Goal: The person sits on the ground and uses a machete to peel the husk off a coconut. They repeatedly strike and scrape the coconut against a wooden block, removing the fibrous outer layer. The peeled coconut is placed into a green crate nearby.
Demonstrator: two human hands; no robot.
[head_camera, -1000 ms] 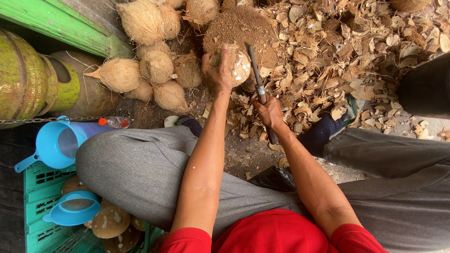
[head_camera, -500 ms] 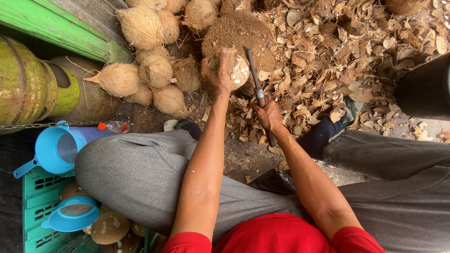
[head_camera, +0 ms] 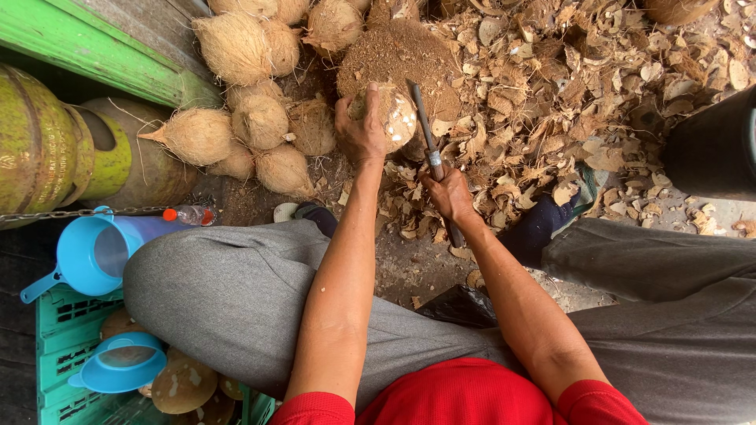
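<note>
My left hand (head_camera: pixel 361 130) is clamped over the top of a husked coconut (head_camera: pixel 394 116), pinning it on the round chopping block (head_camera: pixel 398 55). My right hand (head_camera: pixel 450 193) is closed tight round the handle of a long knife (head_camera: pixel 425 130). Blade runs straight away from me, just right of the nut, so it sits left of the edge. Husk scraps (head_camera: pixel 567 94) everywhere, plus about 6 more coconuts (head_camera: pixel 236 47) piled left.

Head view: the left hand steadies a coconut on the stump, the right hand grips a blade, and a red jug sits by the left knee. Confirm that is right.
Wrong in one respect: the head view shows the jug is blue, not red. The rest holds: the left hand steadies the coconut on the stump, and the right hand grips the blade.
</note>
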